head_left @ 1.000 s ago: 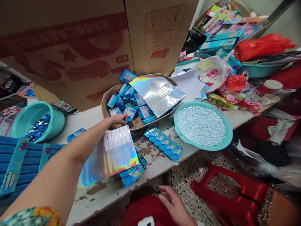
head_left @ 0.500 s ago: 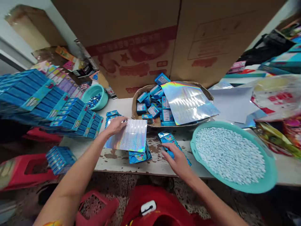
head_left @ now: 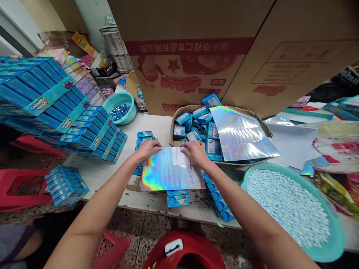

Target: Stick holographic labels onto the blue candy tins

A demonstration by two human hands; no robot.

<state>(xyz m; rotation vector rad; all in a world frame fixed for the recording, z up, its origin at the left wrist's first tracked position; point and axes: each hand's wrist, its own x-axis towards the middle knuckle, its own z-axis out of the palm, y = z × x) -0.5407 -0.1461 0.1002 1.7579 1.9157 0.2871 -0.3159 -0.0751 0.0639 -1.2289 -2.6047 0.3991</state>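
Note:
A shiny holographic sheet [head_left: 171,173] is held by its far edge. My left hand [head_left: 148,149] pinches the far left part, and my right hand [head_left: 195,151] pinches farther right along the same edge. Blue boxes [head_left: 178,200] stick out from beneath the sheet's near side. Another row of blue boxes [head_left: 216,196] lies under and beside my right forearm. More blue boxes [head_left: 144,134] stand just beyond my left hand. Behind my hands, a cardboard tray [head_left: 175,112] holds loose blue boxes, with a second holographic sheet [head_left: 242,134] lying over its right side.
A large turquoise basin [head_left: 335,239] of pale blue pieces sits at the right. A small turquoise bowl [head_left: 131,114] holds blue wrapped pieces. Stacked blue display boxes [head_left: 42,104] rise at the left, above red stools [head_left: 22,186]. Big cartons [head_left: 193,74] stand behind.
My right hand has left the right row of boxes and now grips the sheet. The sheet has moved right relative to the boxes beneath. The view has shifted.

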